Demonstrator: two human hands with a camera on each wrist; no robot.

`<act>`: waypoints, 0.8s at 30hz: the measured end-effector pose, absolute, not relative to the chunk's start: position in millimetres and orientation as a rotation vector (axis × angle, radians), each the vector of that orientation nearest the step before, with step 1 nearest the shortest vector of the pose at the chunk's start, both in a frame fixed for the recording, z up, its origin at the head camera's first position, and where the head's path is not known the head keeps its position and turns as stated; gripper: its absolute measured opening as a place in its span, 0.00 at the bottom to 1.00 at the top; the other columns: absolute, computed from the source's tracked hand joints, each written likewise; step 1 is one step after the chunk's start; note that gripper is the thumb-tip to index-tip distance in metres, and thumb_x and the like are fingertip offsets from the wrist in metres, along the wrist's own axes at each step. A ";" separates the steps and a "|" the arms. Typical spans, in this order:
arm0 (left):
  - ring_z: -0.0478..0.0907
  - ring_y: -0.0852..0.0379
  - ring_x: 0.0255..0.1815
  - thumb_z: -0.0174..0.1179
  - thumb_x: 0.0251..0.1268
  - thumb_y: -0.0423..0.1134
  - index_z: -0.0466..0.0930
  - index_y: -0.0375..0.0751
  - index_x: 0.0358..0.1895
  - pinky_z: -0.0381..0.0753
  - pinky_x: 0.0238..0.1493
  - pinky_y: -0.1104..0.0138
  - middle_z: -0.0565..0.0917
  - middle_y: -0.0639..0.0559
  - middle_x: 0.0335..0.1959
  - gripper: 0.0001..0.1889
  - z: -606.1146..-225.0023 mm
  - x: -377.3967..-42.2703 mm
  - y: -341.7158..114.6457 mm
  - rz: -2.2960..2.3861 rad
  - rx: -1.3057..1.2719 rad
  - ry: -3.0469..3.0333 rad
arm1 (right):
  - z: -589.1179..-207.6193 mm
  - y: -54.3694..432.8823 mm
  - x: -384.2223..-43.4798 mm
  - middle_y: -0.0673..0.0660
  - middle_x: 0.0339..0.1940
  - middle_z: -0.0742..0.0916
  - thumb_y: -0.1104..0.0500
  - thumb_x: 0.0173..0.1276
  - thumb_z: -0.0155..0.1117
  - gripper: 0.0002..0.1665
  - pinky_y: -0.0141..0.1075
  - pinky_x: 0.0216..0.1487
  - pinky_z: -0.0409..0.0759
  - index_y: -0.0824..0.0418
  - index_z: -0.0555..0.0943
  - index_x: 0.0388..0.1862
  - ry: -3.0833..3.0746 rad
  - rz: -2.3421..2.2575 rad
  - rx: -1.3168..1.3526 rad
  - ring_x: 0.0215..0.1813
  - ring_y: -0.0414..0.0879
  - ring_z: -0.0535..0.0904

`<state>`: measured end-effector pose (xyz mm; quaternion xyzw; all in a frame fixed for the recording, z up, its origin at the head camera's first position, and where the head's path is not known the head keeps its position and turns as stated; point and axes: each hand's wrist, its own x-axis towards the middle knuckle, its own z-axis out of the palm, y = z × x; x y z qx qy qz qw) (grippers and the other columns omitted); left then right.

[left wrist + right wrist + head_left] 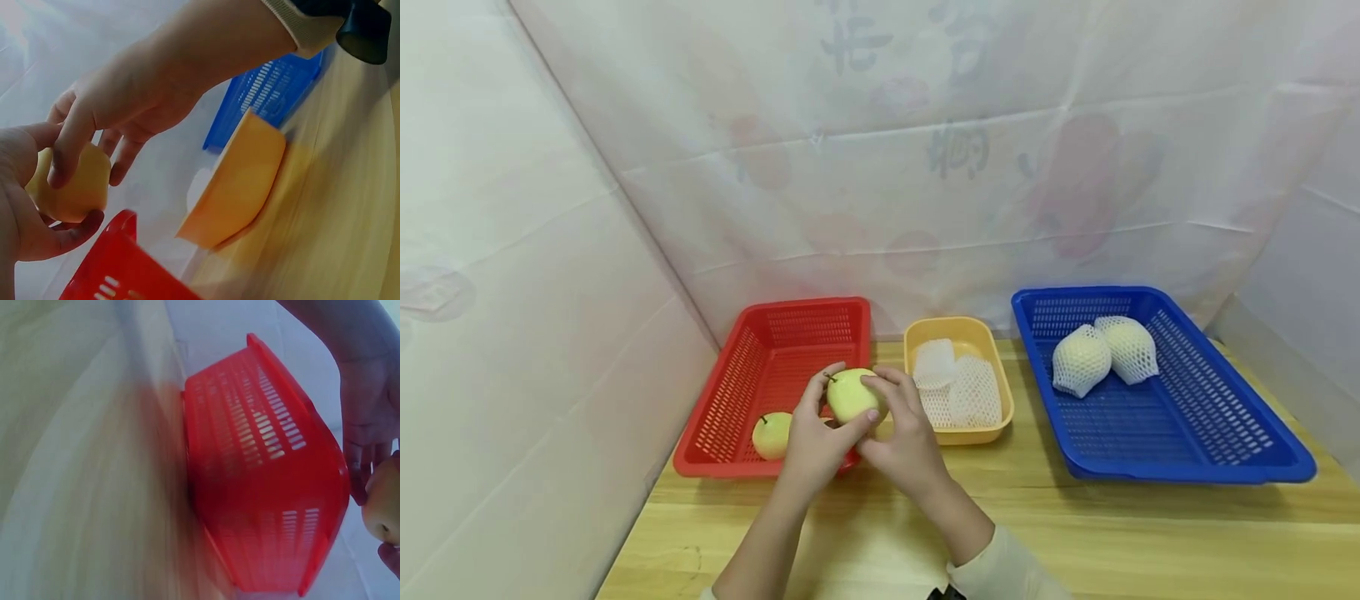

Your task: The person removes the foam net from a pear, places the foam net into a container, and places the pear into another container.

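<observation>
Both hands hold one yellow-green pear [848, 395] with a dark stem, above the right front corner of the red basket [715, 468]. The left hand [814, 446] has its fingers and thumb round the pear's left side and underside. From the other side, the right hand [906, 437] grips it with bent fingers over the top right. In the left wrist view the pear [87, 187] sits between the two hands, off the table. A dimpled end of the pear [382, 515] shows in the right wrist view. Another pear [771, 435] lies in the red basket, partly hidden by the left hand.
A yellow tub [1006, 408] with white foam net sleeves [976, 392] stands just right of the hands. Farther right is a blue basket [1150, 454] holding two net-wrapped pears [1081, 360]. All stand on a wooden table [1000, 517] before a white cloth wall [925, 208].
</observation>
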<state>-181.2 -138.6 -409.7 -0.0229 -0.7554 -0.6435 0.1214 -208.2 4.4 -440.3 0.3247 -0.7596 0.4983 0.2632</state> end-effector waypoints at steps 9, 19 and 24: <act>0.77 0.49 0.49 0.77 0.50 0.45 0.70 0.56 0.63 0.84 0.41 0.62 0.77 0.50 0.55 0.36 -388.2 -187.5 -166.7 -1.579 -0.100 -2.416 | -443.7 0.4 -211.1 0.57 0.68 0.71 0.62 0.56 0.76 0.39 0.48 0.55 0.82 0.55 0.72 0.66 -2.065 1.449 0.923 0.66 0.50 0.71; 0.80 0.48 0.43 0.75 0.52 0.48 0.67 0.46 0.67 0.84 0.36 0.62 0.77 0.44 0.55 0.38 -360.9 -219.5 -232.8 -1.190 -0.080 -2.773 | -455.9 0.6 -214.3 0.51 0.65 0.73 0.52 0.59 0.75 0.29 0.41 0.54 0.82 0.50 0.78 0.60 -2.384 1.354 0.832 0.61 0.46 0.75; 0.80 0.46 0.42 0.74 0.52 0.45 0.69 0.36 0.63 0.83 0.36 0.63 0.77 0.38 0.52 0.36 -365.8 -235.5 -258.9 -1.064 -0.030 -2.884 | -465.6 -2.3 -212.9 0.51 0.60 0.77 0.51 0.59 0.75 0.26 0.43 0.56 0.80 0.51 0.80 0.56 -2.426 1.327 0.828 0.60 0.45 0.75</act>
